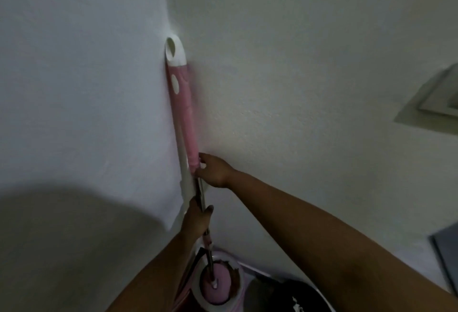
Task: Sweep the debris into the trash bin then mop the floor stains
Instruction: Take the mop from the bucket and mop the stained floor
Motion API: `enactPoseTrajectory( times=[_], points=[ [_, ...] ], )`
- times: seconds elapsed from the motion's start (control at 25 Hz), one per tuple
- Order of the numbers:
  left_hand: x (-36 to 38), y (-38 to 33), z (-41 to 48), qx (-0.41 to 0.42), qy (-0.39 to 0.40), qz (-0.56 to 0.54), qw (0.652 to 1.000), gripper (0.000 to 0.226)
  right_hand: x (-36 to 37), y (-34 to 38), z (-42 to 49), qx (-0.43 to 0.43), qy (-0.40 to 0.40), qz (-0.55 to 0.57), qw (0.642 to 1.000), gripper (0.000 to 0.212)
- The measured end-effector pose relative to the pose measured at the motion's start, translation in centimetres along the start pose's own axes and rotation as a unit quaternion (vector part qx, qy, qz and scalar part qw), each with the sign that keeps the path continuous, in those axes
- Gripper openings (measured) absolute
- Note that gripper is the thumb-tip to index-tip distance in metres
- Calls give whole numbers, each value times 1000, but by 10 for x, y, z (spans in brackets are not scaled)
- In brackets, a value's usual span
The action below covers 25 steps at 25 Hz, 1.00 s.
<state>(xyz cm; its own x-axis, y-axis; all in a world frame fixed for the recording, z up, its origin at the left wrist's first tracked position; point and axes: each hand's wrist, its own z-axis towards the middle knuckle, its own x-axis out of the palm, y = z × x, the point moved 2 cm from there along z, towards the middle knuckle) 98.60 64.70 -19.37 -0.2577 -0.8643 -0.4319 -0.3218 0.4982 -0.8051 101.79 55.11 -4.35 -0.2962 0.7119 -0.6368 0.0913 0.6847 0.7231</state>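
A spin mop stands upright against the wall corner, its long pink and white handle [182, 103] rising toward the top of the view. My right hand [213, 169] grips the lower end of the pink grip. My left hand [198, 220] is closed around the metal pole [201, 194] just below. The round pink mop head [215, 287] sits down inside the mop bucket [238, 268] near the bottom edge.
White walls meet in a corner right behind the handle. A white frame [441, 98] is mounted on the right wall, and a grey panel [446, 252] shows at the right edge. A dark object [290, 297] lies beside the bucket.
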Motion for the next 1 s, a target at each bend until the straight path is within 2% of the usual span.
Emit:
enactPoseTrajectory(
  times=[0.16, 0.28, 0.4, 0.48, 0.64, 0.84, 1.0],
  points=[
    [7, 4, -12, 17, -40, 41, 998, 42, 5, -1, -15, -12, -41, 80, 996, 49],
    [22, 9, -32, 49, -17, 79, 996, 36, 7, -23, -53, -7, -92, 103, 990, 40],
    [46, 15, -62, 105, 19, 99, 989, 29, 1, -43, -105, -4, -129, 114, 985, 38],
    [54, 10, -77, 153, 12, 123, 980, 25, -11, -44, -134, -3, -155, 126, 980, 38],
    [63, -15, -112, 256, -2, 143, 956, 32, -43, -32, -204, -35, -224, 155, 962, 39],
    [77, -80, -181, 421, -46, 92, 901, 47, -91, -3, -308, -123, -335, 202, 912, 18],
    [111, -134, -274, 531, -1, 29, 847, 47, -121, 10, -424, -162, -441, 206, 858, 16]
  ],
)
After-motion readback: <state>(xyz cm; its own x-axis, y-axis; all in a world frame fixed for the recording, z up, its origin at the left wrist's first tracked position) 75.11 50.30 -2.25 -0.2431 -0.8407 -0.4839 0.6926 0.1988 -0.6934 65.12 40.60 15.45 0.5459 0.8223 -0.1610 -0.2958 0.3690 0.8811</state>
